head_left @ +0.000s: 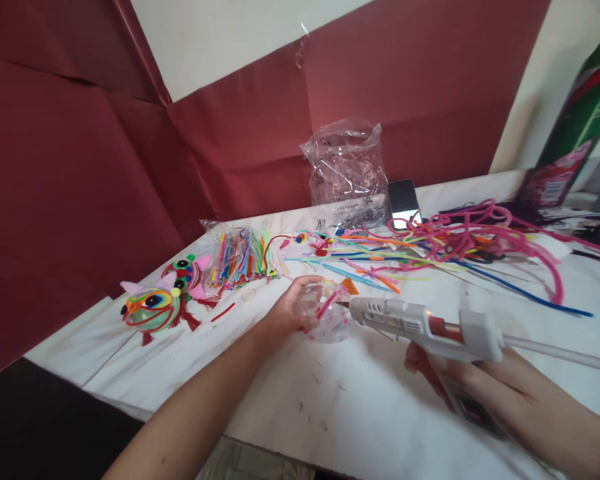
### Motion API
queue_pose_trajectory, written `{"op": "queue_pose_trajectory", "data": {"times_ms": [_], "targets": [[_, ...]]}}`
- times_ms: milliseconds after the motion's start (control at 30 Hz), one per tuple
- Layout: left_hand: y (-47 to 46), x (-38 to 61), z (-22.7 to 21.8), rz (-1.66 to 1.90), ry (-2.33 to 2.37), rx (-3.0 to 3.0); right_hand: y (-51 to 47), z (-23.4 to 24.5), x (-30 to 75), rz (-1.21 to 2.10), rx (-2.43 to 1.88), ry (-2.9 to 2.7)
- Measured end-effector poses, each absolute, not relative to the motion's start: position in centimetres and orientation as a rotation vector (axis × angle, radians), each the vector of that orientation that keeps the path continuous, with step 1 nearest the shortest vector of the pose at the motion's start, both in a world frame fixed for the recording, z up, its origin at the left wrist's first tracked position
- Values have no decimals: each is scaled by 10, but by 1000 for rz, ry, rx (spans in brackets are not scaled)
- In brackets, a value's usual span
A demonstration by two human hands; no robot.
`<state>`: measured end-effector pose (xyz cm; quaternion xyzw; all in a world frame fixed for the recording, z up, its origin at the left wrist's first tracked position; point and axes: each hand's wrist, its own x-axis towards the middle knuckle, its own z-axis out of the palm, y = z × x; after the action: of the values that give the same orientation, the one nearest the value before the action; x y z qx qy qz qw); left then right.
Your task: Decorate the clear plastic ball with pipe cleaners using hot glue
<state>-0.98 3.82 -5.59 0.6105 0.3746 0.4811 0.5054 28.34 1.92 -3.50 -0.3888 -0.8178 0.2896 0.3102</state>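
Observation:
My left hand (293,307) is closed around a clear, rounded plastic piece (330,327) with pink bits on it, just above the white table. A pink strip (330,303) lies across its upper side. In my right hand (445,377) is a white glue gun (410,323), its small light glowing orange and a long glue stick (560,352) coming out of the back. The gun's nozzle points left and is at the plastic piece; whether they touch I cannot tell. An orange scrap (350,286) shows just behind the piece.
Two colourful animal-face crafts (153,310) stand at the left. Behind my left hand lies a bundle of pipe cleaners (245,257); loose pink ones (480,230) tangle at the right. A clear plastic bag (347,167), a black box (404,200) and a green package (575,120) stand at the back.

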Motion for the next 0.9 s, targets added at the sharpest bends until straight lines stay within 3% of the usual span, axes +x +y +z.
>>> {"op": "queue_pose_trajectory", "data": {"times_ms": [900], "targets": [[38, -10, -56, 1135, 882, 1479, 20, -31, 282, 694, -1063, -2111]]}}
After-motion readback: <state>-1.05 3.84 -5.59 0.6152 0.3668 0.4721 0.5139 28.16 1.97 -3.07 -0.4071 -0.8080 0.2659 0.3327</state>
